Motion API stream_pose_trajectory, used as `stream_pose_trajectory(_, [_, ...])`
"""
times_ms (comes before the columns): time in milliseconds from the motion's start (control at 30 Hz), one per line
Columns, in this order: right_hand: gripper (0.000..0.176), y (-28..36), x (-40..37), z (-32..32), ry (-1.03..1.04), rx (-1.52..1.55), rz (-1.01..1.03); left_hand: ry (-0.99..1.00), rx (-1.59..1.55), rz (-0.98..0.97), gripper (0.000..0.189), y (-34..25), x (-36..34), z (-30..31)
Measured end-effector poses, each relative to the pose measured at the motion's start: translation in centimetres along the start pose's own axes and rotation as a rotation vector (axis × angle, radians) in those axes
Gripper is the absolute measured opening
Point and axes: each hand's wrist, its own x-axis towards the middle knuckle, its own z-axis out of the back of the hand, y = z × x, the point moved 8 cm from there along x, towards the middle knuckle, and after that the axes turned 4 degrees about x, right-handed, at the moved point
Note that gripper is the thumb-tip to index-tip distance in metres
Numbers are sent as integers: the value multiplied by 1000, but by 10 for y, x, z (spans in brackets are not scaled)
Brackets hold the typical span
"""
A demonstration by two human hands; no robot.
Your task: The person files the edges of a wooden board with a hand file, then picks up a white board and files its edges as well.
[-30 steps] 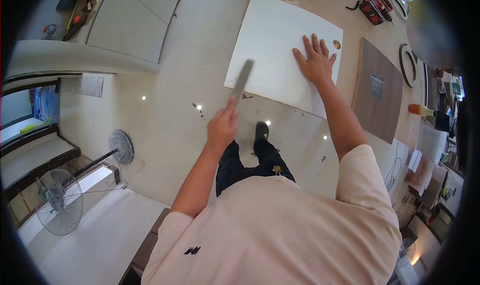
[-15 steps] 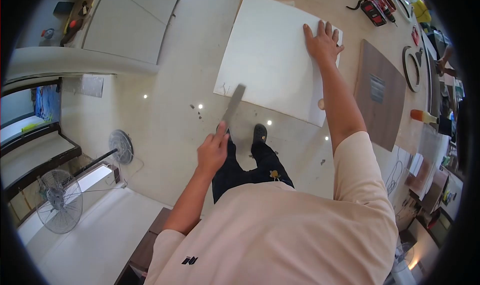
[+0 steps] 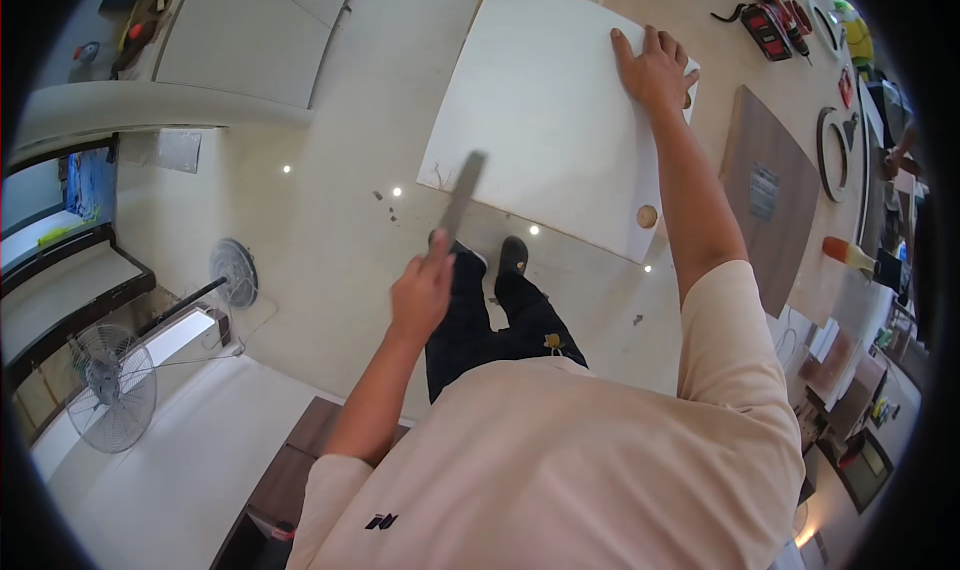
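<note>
A long flat grey file (image 3: 463, 188), blurred along its length, is gripped in my left hand (image 3: 421, 295). Its far end overlaps the near-left edge of a white board (image 3: 540, 100). My right hand (image 3: 657, 74) lies on the board's far right part, fingers spread and fingertips by its right edge. The board rests on a wooden worktable (image 3: 715, 45) and juts out over the floor. Near its front right corner is a round wood-coloured hole (image 3: 647, 216). Small marks show at the board's left corner.
On the table are a brown wood-grain panel (image 3: 768, 195), a cordless drill (image 3: 768, 30), a dark ring (image 3: 832, 155) and an orange-tipped bottle (image 3: 845, 253). Dark scraps (image 3: 385, 206) lie on the floor. A fan (image 3: 112, 385) stands at left, a white cabinet (image 3: 250, 35) at upper left.
The file has shifted slightly up the view and stands a little steeper. My right hand stays at the board's right side, its fingers now more bunched. The view has moved a little.
</note>
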Motion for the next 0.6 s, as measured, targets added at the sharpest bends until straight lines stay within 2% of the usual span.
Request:
stream_pose_trajectory(100, [84, 2, -2, 3, 2, 12, 0, 79, -21, -49, 59, -53, 59, -17])
stream_pose_trajectory(133, [84, 1, -2, 3, -3, 14, 9, 44, -20, -67, 59, -54, 57, -12])
stream_pose_trajectory(200, [84, 2, 1, 0, -5, 21, 36, -28, -9, -90, 57, -47, 46, -6])
stream_pose_trajectory(267, [84, 5, 3, 0, -10, 19, 55, -51, -10, 6, 55, -8, 0, 10])
stream_pose_trajectory(400, [83, 1, 3, -4, 8, 12, 48, 31, 30, 43, 52, 15, -25, 4])
stream_pose_trajectory(500, [82, 1, 1, -3, -3, 28, 55, -48, -19, -52, 52, -34, 37, -19])
stream_pose_trajectory(600, [82, 2, 1, -1, 18, 10, 49, 45, -10, -22, 52, -47, 54, -18])
